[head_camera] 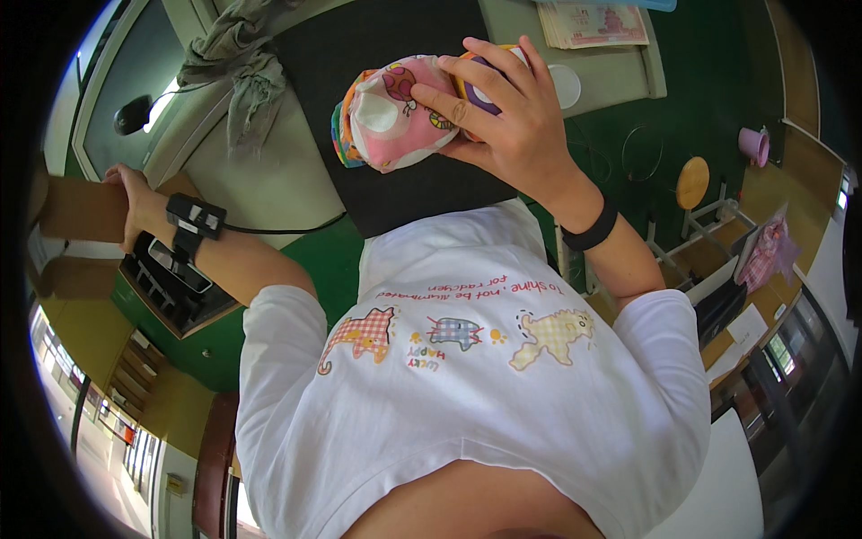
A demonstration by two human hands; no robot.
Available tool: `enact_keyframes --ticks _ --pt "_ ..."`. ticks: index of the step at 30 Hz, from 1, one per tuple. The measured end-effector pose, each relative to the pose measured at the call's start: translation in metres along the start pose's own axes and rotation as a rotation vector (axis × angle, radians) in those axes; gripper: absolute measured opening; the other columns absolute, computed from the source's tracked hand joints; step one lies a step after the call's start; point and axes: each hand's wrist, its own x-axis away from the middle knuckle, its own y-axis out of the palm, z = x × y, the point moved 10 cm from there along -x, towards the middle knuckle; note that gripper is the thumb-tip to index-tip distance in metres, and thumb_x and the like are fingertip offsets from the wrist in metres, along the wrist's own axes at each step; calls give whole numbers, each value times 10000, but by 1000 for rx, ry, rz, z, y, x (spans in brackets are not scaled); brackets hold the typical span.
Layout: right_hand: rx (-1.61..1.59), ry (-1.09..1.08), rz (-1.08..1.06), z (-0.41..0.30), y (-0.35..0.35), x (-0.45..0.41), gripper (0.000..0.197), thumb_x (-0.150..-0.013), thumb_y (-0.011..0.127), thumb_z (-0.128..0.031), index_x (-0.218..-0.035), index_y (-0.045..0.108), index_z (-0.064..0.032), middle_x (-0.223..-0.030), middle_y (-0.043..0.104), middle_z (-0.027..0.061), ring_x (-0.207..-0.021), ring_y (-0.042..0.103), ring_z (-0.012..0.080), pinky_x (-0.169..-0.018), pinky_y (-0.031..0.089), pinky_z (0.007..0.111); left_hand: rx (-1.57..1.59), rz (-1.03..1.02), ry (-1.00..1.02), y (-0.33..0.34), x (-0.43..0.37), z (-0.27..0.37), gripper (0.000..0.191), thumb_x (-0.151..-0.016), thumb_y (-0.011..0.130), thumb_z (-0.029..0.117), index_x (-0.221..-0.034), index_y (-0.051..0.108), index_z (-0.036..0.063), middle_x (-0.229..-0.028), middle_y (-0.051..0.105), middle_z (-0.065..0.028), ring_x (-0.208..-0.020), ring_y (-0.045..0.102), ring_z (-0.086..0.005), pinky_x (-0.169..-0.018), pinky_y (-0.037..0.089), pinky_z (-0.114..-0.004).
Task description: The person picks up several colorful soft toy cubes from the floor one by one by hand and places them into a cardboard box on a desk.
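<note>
My right hand (508, 111) grips a bunch of small stuffed fabric pieces above a black mat (397, 30). Nearest my fingers is a pink printed piece (407, 145) with a ladybird and white patches. An orange, purple and white piece (481, 87) shows under the fingers, and a multicoloured one (342, 138) pokes out at the far left; how they are joined is hidden. Off to the left, my left hand (138, 202) is closed around the edge of a brown cardboard flap (84, 209). A black device with a cable (195, 215) is strapped to that wrist.
A crumpled grey cloth (252, 74) lies left of the mat, near a dark corded object (133, 114). Banknote-like papers (596, 27) and a white round lid (564, 86) are at right. Below my left wrist is an open box (219, 303). A stool (692, 182) stands rightward.
</note>
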Motion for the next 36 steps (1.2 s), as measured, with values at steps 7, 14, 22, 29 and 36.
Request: enact_keyframes --ticks 7,14,22,29,36 --pt "36 -39 4 -62 20 31 643 -544 819 -373 -1164 661 -319 -1177 571 -49 -1164 498 221 -991 365 563 468 -152 -163 -5 65 63 742 -691 660 698 -1074 610 64 -945 669 -90 -867 656 -237 -766 537 -410" --pt "45 -55 -32 -131 47 48 630 -574 828 -355 -1179 661 -300 -1182 570 -42 -1174 494 235 -990 349 558 945 -91 -326 -10 76 128 944 -731 724 595 -1363 324 20 -875 690 -159 -750 687 -288 -714 575 -439" --pt "52 -95 -87 -229 48 47 629 -579 826 -297 -1182 662 -223 -1189 589 11 -1178 506 270 -1006 346 540 882 -202 -542 33 82 224 738 -967 497 200 -1530 22 252 -1161 594 -188 -903 646 -331 -739 590 -445" --pt "53 -112 -131 -295 4 36 650 -576 840 -274 -1193 652 -191 -1203 584 25 -1180 506 282 -1017 344 545 1135 -137 -551 99 144 255 543 -1007 373 210 -1518 188 218 -1121 620 -208 -821 661 -326 -620 592 -422" --pt "38 -161 -152 -327 -7 31 664 -586 838 -272 -1212 639 -174 -1200 582 43 -1184 499 303 -1023 335 560 1232 -253 -295 114 162 367 408 -984 342 272 -1333 525 168 -820 711 -149 -519 646 -258 -442 542 -361"
